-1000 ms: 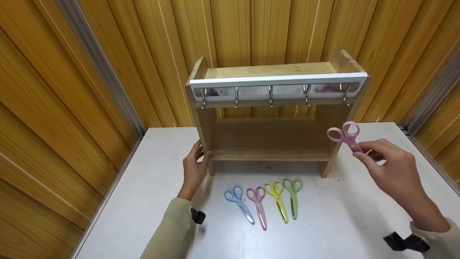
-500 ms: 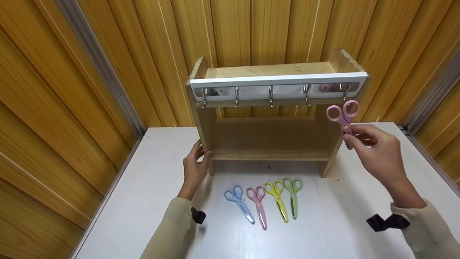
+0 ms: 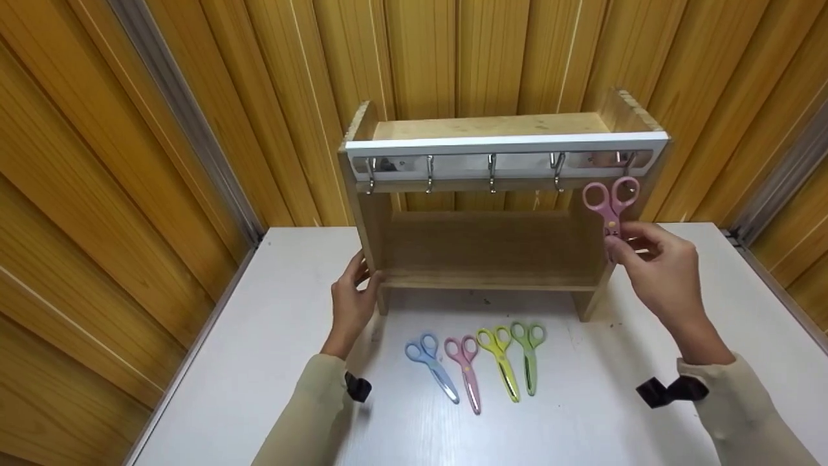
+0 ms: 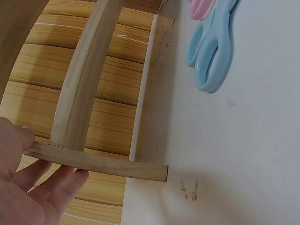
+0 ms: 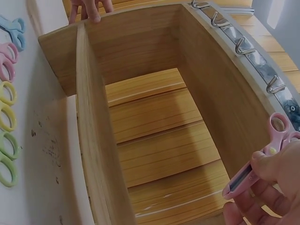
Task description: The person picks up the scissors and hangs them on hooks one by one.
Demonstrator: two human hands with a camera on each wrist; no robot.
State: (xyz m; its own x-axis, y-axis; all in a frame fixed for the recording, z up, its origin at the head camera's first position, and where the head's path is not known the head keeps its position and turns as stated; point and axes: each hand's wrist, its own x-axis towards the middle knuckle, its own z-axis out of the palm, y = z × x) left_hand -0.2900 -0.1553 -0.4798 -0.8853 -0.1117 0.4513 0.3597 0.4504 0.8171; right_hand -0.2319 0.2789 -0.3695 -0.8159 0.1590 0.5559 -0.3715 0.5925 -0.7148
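Observation:
My right hand pinches pink scissors by the blade end, finger loops pointing up. One loop overlaps the rightmost hook in the head view. The right wrist view shows the thumb and fingers on the blades of these scissors. My left hand grips the left side panel of the wooden shelf; in the left wrist view thumb and fingers lie on opposite faces of that panel. A metal strip with several hooks runs along the shelf's upper front.
On the white table in front of the shelf lie blue scissors, another pink pair, yellow scissors and green scissors, loops toward the shelf. Wood-panelled walls stand behind and at both sides.
My right hand has carried the pink scissors up and left to the rightmost hook, turning them more upright. The left hand keeps its grip on the shelf.

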